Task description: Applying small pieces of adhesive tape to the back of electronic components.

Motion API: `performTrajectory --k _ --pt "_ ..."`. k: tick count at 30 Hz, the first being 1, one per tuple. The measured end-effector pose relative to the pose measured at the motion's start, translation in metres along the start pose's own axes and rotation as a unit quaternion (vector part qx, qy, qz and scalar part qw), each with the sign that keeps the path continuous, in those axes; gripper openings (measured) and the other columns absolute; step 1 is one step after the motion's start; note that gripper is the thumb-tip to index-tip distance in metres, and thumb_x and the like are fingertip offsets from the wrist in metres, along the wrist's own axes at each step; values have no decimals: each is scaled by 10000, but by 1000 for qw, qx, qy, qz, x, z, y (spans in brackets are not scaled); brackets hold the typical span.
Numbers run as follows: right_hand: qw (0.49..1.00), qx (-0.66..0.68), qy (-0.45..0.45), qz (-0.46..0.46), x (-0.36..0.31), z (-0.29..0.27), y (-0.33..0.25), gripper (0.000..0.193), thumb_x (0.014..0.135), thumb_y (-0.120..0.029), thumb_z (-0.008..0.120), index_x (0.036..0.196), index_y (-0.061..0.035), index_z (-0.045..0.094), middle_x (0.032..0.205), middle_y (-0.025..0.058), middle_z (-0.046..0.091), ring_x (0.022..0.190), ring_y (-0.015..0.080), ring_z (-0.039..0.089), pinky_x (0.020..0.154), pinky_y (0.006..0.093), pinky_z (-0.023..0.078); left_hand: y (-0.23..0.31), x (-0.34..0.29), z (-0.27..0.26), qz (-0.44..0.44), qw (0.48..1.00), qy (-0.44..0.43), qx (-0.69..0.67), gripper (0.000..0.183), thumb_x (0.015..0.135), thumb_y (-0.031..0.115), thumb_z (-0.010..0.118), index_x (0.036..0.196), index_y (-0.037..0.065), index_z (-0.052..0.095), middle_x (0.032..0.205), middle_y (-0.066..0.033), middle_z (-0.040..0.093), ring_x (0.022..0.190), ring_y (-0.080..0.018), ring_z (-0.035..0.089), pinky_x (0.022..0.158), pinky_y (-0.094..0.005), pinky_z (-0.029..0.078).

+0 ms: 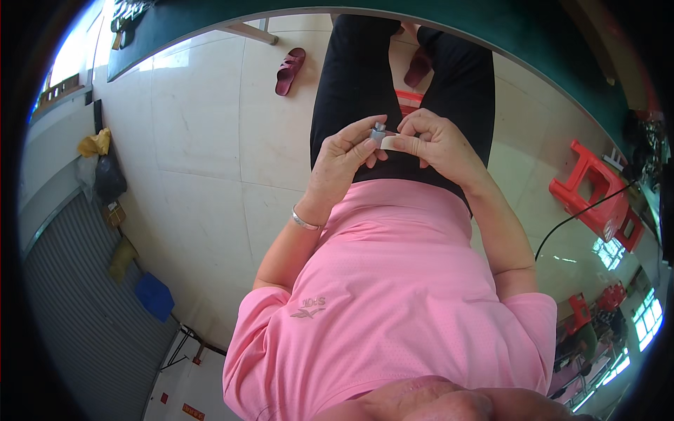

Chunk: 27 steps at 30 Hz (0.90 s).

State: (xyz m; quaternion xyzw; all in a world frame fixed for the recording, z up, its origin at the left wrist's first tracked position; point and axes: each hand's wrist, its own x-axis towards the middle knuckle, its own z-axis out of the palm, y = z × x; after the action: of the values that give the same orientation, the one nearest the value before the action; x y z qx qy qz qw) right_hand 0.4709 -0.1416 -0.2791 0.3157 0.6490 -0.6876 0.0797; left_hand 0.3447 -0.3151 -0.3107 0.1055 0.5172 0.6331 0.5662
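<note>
Over my lap, my left hand (338, 156) pinches a small silver-grey piece (378, 133), metallic in look, between thumb and fingers. Close beside it, my right hand (441, 146) is closed on a small white strip or tab (388, 143), with the thumb along it. The white piece meets or overlaps the grey one; I cannot tell whether they are joined. My fingers hide part of both pieces. A silver bangle (305, 219) is on my left wrist.
A green table (210, 22) curves across the far side. Dark red slippers (290, 71) lie on the tiled floor. Red plastic stools (593, 189) stand at right, with a black cable (572, 216) beside them. Bags (109, 179) and a blue box (154, 296) line the left wall.
</note>
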Motion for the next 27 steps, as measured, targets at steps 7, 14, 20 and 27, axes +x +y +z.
performTrajectory --k 7,14,20,27 --pt "1000 8 9 16 1 0 3 354 837 -384 797 779 -54 681 826 3 505 661 94 527 523 238 459 7 3 17 -39 985 53 -157 346 1019 114 565 1346 3 583 965 -58 680 764 -81 578 690 -190 476" --pt "999 31 5 29 2 -2 3 365 827 -392 805 776 -52 682 831 4 546 654 92 538 520 241 455 -11 7 3 -25 994 3 -105 340 1039 106 511 1354 -9 561 1199 -119 669 894 -125 616 796 -247 520" --pt "999 36 15 33 3 -1 6 369 824 -385 810 762 -48 672 801 2 547 631 89 531 505 239 443 -9 9 13 -35 986 34 -158 291 1016 101 564 1279 -13 618 993 -47 685 831 -106 629 764 -232 538" --pt "999 33 19 24 6 -2 6 378 826 -387 808 727 -57 654 749 -8 531 613 85 524 495 231 432 -10 8 10 -44 985 24 -164 287 1024 93 544 1276 -28 610 981 -58 678 820 -115 635 754 -230 538"
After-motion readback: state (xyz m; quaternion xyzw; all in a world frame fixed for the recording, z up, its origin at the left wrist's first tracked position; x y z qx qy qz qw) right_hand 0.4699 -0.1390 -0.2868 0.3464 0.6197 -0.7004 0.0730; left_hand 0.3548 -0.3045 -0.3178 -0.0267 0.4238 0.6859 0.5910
